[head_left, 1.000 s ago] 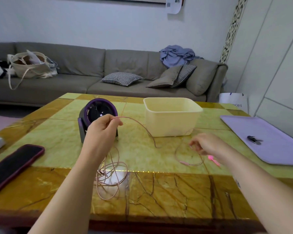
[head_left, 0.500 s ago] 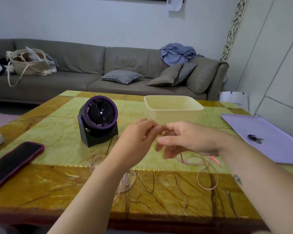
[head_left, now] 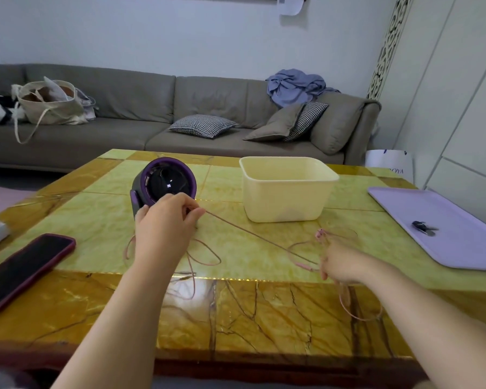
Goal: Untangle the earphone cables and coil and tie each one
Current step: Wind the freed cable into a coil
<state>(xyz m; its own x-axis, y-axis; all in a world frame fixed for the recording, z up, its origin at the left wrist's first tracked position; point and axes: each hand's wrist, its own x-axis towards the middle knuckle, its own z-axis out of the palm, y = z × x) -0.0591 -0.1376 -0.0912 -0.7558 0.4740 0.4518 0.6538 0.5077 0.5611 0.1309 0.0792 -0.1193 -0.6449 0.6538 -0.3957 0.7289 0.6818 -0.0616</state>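
A grey sofa (head_left: 157, 127) stands against a pale wall (head_left: 180, 37) behind the marble table (head_left: 264, 310).

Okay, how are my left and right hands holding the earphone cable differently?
The left hand is raised by the fan, pinching the cable at its fingertips; the right hand sits lower and nearer, fingers curled round the cable, with loose loops about it. Both hold the same pink cable, stretched straight between them.

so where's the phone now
In the head view the phone lies on the table at far left, left of the left hand and nearer than the purple fan.
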